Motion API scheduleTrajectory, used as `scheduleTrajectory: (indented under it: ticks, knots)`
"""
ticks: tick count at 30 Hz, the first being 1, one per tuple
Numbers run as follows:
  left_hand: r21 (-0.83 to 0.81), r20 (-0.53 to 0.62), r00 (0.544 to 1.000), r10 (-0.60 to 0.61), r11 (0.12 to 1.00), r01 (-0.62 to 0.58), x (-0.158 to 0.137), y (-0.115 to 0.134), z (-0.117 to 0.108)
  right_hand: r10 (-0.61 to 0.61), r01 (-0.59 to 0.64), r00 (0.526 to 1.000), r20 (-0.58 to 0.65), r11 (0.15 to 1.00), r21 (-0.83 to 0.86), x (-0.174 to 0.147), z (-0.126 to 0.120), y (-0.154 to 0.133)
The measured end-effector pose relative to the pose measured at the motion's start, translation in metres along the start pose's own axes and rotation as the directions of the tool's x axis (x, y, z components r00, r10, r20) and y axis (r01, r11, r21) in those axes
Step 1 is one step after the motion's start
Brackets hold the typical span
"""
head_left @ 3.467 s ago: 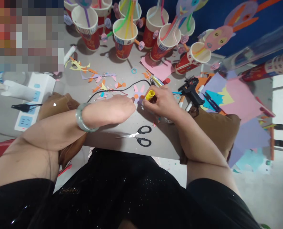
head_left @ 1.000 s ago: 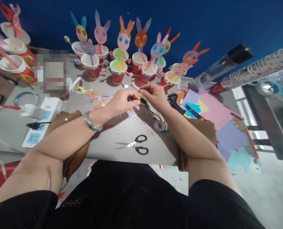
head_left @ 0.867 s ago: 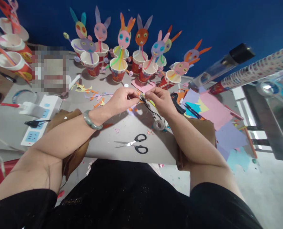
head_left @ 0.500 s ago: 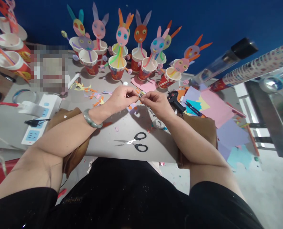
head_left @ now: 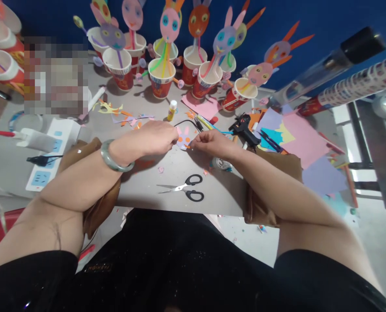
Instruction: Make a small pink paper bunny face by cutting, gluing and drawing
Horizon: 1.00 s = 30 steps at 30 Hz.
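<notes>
A small purple paper rabbit face (head_left: pixel 183 138) with pink ears and orange eyes lies on the table between my hands. My left hand (head_left: pixel 150 138) reaches in from the left, palm down, its curled fingertips at the face's left edge; what they hold, if anything, is hidden. Thumb and finger of my right hand (head_left: pixel 214 143) pinch a small orange paper piece (head_left: pixel 187 146) over the lower right of the face. Closer to me lie open scissors (head_left: pixel 181 188) with black handles. A yellow glue stick (head_left: pixel 172 110) with a white cap stands behind the face.
Several red paper cups (head_left: pixel 162 86) with paper rabbit heads line the back. At right are a black glue gun (head_left: pixel 244 130), coloured paper sheets (head_left: pixel 305 134) and a long stack of cups (head_left: pixel 342 86). A white power strip (head_left: pixel 50 147) lies at left, paper scraps (head_left: pixel 131 119) behind.
My hands were together, raised over the paper face. They have moved apart and down, exposing the face, with the right hand carrying the orange piece onto it. The view has tilted slightly downward.
</notes>
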<state>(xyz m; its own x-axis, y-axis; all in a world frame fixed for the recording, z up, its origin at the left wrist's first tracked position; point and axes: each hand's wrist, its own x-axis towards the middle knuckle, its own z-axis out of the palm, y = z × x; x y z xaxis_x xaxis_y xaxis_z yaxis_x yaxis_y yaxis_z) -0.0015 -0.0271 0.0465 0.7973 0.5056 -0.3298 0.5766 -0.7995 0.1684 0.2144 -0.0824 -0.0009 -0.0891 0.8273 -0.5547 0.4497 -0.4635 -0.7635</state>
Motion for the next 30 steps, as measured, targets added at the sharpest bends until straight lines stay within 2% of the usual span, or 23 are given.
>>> scheduleTrajectory:
  ticks: [5, 8, 12, 16, 19, 20, 25, 30]
  knots:
    - [0.091, 0.177, 0.984, -0.003, 0.996, -0.013, -0.003, -0.002, 0.000, 0.048, -0.051, 0.998, -0.031, 0.993, -0.103, 0.012, 0.001, -0.002]
    - [0.109, 0.212, 0.974, 0.079, 0.989, -0.104, -0.007, 0.002, -0.003, 0.026, -0.028, 1.000, -0.018, 0.992, -0.119, 0.021, 0.000, 0.003]
    - [0.084, 0.261, 0.958, 0.116, 0.986, -0.142, -0.012, 0.010, -0.001, -0.001, 0.000, 1.000, -0.006, 0.992, -0.129, 0.030, -0.001, 0.009]
    - [0.071, 0.237, 0.958, 0.160, 0.981, -0.182, -0.017, 0.018, 0.008, -0.018, 0.019, 1.000, 0.007, 0.990, -0.138, 0.037, -0.003, 0.013]
    - [0.082, 0.246, 0.961, 0.130, 0.985, -0.155, -0.019, 0.022, 0.017, -0.016, 0.018, 1.000, 0.012, 0.987, -0.158, 0.038, -0.004, 0.013]
    - [0.100, 0.287, 0.953, 0.099, 0.986, -0.133, -0.019, 0.022, 0.021, -0.016, 0.017, 1.000, 0.010, 0.986, -0.167, 0.038, -0.004, 0.013]
    - [0.074, 0.187, 0.978, 0.095, 0.991, -0.110, -0.018, 0.021, 0.041, 0.014, -0.014, 1.000, -0.003, 0.980, -0.200, 0.031, 0.000, 0.004]
    - [0.030, 0.212, 0.977, 0.017, 0.999, -0.023, -0.018, 0.026, 0.042, 0.028, -0.029, 1.000, -0.007, 0.979, -0.203, 0.031, 0.002, 0.000]
